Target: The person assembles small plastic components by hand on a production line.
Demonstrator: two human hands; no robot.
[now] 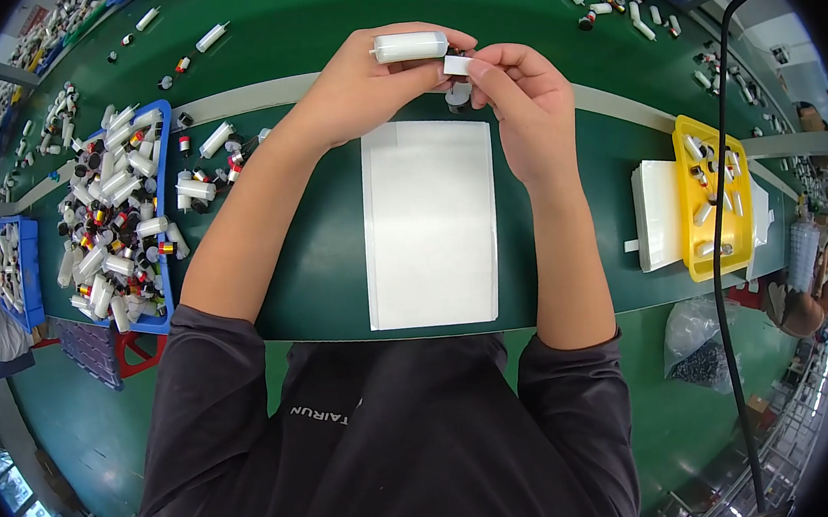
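A white plastic cylinder [410, 46] with a narrow tip at its left end lies across the fingers of my left hand [350, 89], which is closed around it. Just to the right, my right hand [530, 96] pinches a small white label-like piece [457, 65] between thumb and fingers. The two hands almost meet, and the label is beside the cylinder's right end. Partly hidden below the label is a greyish round part [458, 95]; I cannot tell whether it is held or lies on the table. Nearer me, a white sheet [431, 227] lies flat on the green table.
At left stands a blue bin [166, 172] heaped with white cylinders and dark, red and yellow parts; more lie beside it. On the right are a yellow tray [741, 259] and a white stack [659, 212]. A black cable [732, 329] hangs in front of the tray.
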